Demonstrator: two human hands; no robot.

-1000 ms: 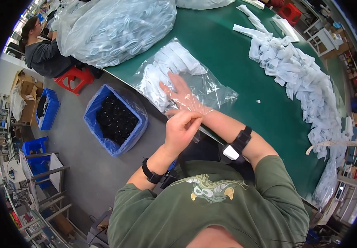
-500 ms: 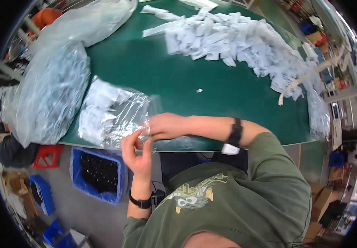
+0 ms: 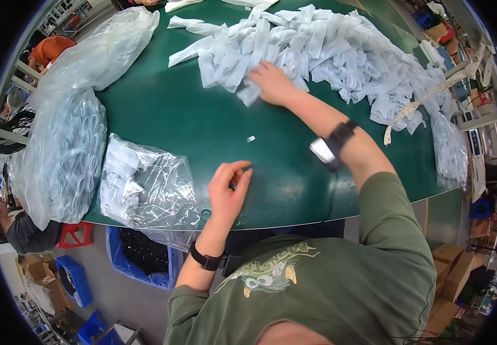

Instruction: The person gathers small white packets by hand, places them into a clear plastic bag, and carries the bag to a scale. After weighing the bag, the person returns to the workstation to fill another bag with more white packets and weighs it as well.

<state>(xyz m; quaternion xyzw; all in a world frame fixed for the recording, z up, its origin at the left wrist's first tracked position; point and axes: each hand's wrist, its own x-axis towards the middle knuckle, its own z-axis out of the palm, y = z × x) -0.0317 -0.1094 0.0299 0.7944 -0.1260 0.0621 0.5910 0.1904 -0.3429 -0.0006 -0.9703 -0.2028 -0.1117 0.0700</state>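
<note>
Nearest is the person's green shirt (image 3: 340, 259), with a black wristband (image 3: 205, 261) on the left forearm. Below the table edge, near and left, stands a blue bin (image 3: 175, 267) of small black pieces (image 3: 145, 253); a red stool (image 3: 76, 234) is farther left.

The left hand (image 3: 228, 190) is over the near edge of the green table (image 3: 214, 126), its fingers bent and the thumb set apart from them, with nothing visible between. To its left, well clear of the hand, a clear plastic bag (image 3: 171, 192) lies flat on the table; white pieces (image 3: 122, 181) fill its left part, and its right part is loose and wrinkled.

Beyond the left hand, a small white scrap (image 3: 251, 138) lies on the table. Left of the clear bag is a large bag of pale loops (image 3: 58, 161).

Farther off, the right hand (image 3: 272, 83) reaches to the near side of a long pile of white pieces (image 3: 329, 52). Its fingers are bent down against the pile; whether they grip a piece, I cannot tell. The pile runs from the far middle toward the right. Another large plastic bag (image 3: 99, 49) lies far left, beside a person in orange (image 3: 53, 50).
</note>
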